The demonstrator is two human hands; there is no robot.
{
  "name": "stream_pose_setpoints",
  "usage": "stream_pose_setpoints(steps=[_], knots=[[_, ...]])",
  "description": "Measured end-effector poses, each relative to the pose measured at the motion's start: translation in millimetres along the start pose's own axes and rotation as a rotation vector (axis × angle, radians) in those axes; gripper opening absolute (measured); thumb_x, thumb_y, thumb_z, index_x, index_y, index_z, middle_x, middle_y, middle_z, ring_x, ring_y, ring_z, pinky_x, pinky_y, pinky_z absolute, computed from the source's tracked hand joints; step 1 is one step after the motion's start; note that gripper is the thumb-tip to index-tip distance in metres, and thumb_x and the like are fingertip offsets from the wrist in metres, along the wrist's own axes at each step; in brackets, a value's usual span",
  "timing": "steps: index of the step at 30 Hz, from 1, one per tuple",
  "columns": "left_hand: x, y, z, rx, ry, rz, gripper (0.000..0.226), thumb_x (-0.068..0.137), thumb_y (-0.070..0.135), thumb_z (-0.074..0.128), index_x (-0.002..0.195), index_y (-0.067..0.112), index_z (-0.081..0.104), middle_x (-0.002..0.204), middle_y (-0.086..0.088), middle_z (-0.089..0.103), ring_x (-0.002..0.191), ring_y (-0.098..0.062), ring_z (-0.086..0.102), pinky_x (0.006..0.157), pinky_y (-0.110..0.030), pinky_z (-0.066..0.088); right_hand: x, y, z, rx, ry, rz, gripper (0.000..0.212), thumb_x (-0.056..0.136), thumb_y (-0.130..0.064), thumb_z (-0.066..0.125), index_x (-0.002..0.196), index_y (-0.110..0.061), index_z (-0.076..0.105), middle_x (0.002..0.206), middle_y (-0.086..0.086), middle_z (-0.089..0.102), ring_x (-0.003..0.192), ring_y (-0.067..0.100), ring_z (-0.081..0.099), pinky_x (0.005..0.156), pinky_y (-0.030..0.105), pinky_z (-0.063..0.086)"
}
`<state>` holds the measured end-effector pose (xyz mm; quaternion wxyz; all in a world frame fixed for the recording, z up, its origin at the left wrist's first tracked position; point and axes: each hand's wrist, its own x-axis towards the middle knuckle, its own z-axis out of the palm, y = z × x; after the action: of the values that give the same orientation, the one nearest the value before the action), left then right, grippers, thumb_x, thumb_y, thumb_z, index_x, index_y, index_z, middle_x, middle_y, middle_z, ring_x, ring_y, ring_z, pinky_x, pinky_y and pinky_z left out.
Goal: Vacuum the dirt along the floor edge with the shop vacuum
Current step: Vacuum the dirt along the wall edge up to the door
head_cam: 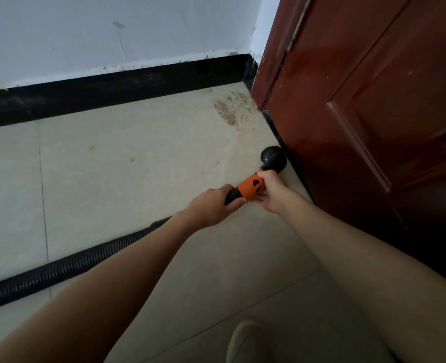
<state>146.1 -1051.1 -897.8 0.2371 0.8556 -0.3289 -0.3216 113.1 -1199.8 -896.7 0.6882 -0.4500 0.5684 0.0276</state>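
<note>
- Left hand (214, 205) wraps the black handle end of the vacuum wand, fingers curled round it, just behind the orange collar (250, 189).
- Right hand (272, 191) grips the wand at and just ahead of the collar, fingers curled over the top; thumb side hidden, can't tell how it sits.
- Round brush nozzle (274, 159) is down on the tiled floor (127, 184), right beside the black strip at the foot of the red-brown door (373, 113); touching the strip or not, can't tell.
- Ribbed black hose (59, 271) trails back left across the floor, passing under the left forearm.
- Dirt patch (228, 111) sits in the corner where the black baseboard (112, 87) meets the door frame, ahead of the nozzle, not yet reached. Small specks (132, 159) lie further left.
- Risks, my read: the nozzle could bump or scuff the door; if the door swings, the edge gets harder to follow.
- Hose may drag or snag near the shoe (245, 341) and pull the wand off line.
- Tilted nozzle would likely scatter grit, not lift it.
</note>
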Motion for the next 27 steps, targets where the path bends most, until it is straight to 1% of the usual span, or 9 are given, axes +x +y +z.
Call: stream_pose_setpoints(steps=[2, 6, 10, 15, 18, 20, 21, 24, 27], knots=[[2, -9, -6, -0.046, 0.049, -0.037, 0.04, 0.094, 0.049, 0.045, 0.112, 0.013, 0.053, 0.089, -0.008, 0.061, 0.076, -0.023, 0.056, 0.065, -0.031, 0.041, 1, -5, 15, -0.033, -0.023, 0.002, 0.039, 0.096, -0.021, 0.055, 0.13, -0.003, 0.049, 0.106, 0.017, 0.059, 0.093, 0.029, 0.058, 0.077, 0.044, 0.048], [6, -24, -15, -0.077, 0.131, -0.091, 0.038, 0.093, 0.048, 0.047, 0.111, 0.015, 0.056, 0.09, -0.008, 0.063, 0.079, -0.025, 0.058, 0.07, -0.034, 0.044, 10, -13, 38, -0.073, -0.05, -0.012, 0.037, 0.095, -0.021, 0.058, 0.126, -0.003, 0.05, 0.109, 0.018, 0.061, 0.094, 0.032, 0.06, 0.071, 0.044, 0.05], [15, -29, -25, -0.092, 0.165, -0.115, 0.039, 0.093, 0.049, 0.047, 0.111, 0.015, 0.056, 0.086, -0.008, 0.062, 0.075, -0.026, 0.057, 0.068, -0.035, 0.045, 19, -24, 53, -0.097, -0.075, -0.039, 0.032, 0.095, -0.021, 0.057, 0.122, -0.005, 0.052, 0.095, 0.014, 0.06, 0.091, 0.03, 0.059, 0.07, 0.043, 0.05], [28, -38, -43, -0.116, 0.185, -0.14, 0.038, 0.093, 0.049, 0.048, 0.109, 0.015, 0.056, 0.082, -0.007, 0.061, 0.065, -0.023, 0.054, 0.071, -0.039, 0.051, 29, -39, 74, -0.121, -0.106, -0.043, 0.026, 0.094, -0.023, 0.059, 0.113, -0.008, 0.051, 0.087, 0.012, 0.058, 0.083, 0.028, 0.059, 0.07, 0.042, 0.05], [37, -46, -55, -0.102, 0.192, -0.147, 0.039, 0.094, 0.049, 0.047, 0.11, 0.015, 0.055, 0.085, -0.009, 0.062, 0.07, -0.026, 0.058, 0.073, -0.043, 0.054, 34, -48, 91, -0.126, -0.122, -0.061, 0.031, 0.094, -0.023, 0.059, 0.119, -0.007, 0.052, 0.089, 0.012, 0.058, 0.078, 0.026, 0.058, 0.071, 0.042, 0.051], [43, -53, -63, -0.111, 0.2, -0.152, 0.039, 0.094, 0.049, 0.046, 0.111, 0.015, 0.055, 0.082, -0.007, 0.061, 0.069, -0.025, 0.059, 0.072, -0.043, 0.054, 38, -53, 102, -0.131, -0.128, -0.067, 0.035, 0.094, -0.023, 0.059, 0.124, -0.006, 0.052, 0.096, 0.013, 0.059, 0.084, 0.027, 0.059, 0.071, 0.041, 0.051], [47, -56, -67, -0.117, 0.208, -0.156, 0.039, 0.094, 0.049, 0.046, 0.11, 0.015, 0.055, 0.08, -0.006, 0.06, 0.067, -0.023, 0.058, 0.071, -0.042, 0.054, 40, -56, 109, -0.134, -0.129, -0.07, 0.036, 0.094, -0.023, 0.058, 0.125, -0.006, 0.051, 0.098, 0.012, 0.059, 0.087, 0.028, 0.059, 0.07, 0.041, 0.051], [58, -64, -80, -0.128, 0.217, -0.167, 0.037, 0.094, 0.049, 0.046, 0.108, 0.015, 0.055, 0.071, -0.001, 0.055, 0.059, -0.018, 0.055, 0.062, -0.036, 0.051, 47, -68, 127, -0.168, -0.121, -0.085, 0.035, 0.094, -0.023, 0.058, 0.125, -0.007, 0.052, 0.093, 0.009, 0.057, 0.09, 0.028, 0.059, 0.068, 0.039, 0.05], [71, -71, -97, -0.139, 0.202, -0.177, 0.034, 0.095, 0.048, 0.044, 0.106, 0.017, 0.053, 0.068, -0.001, 0.054, 0.053, -0.014, 0.054, 0.048, -0.022, 0.043, 52, -81, 144, -0.193, -0.123, -0.099, 0.033, 0.094, -0.024, 0.057, 0.123, -0.008, 0.051, 0.096, 0.009, 0.056, 0.091, 0.028, 0.058, 0.069, 0.039, 0.051]])
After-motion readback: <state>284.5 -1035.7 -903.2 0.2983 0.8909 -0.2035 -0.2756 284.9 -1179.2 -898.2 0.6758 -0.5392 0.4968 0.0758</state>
